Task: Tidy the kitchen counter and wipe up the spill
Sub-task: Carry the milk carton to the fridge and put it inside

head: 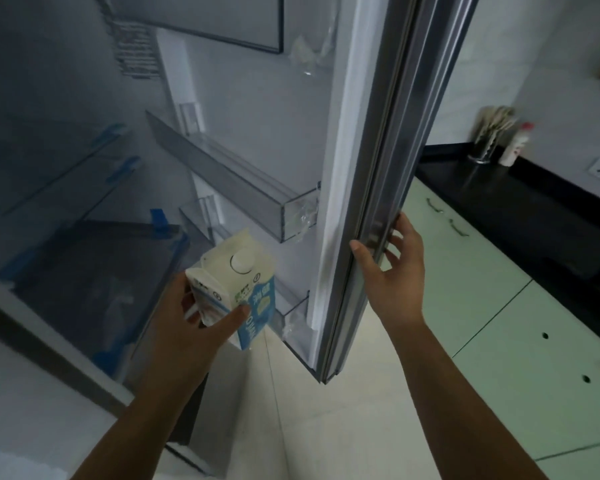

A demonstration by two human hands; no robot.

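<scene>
glossy paper carton [238, 282], brushed-metal door [392, 188] (smooth)

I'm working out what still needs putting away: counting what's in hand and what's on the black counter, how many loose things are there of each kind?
Carton in the grip of the left hand: 1
Utensil holder on the counter: 1
White bottle with red cap: 1
Total: 3

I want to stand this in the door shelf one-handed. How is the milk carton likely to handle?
The milk carton looks like stiff paperboard, so it should keep its shape in the left hand. Tall with a narrow base, it may tip easily. Flat sides mean it should not roll.
</scene>
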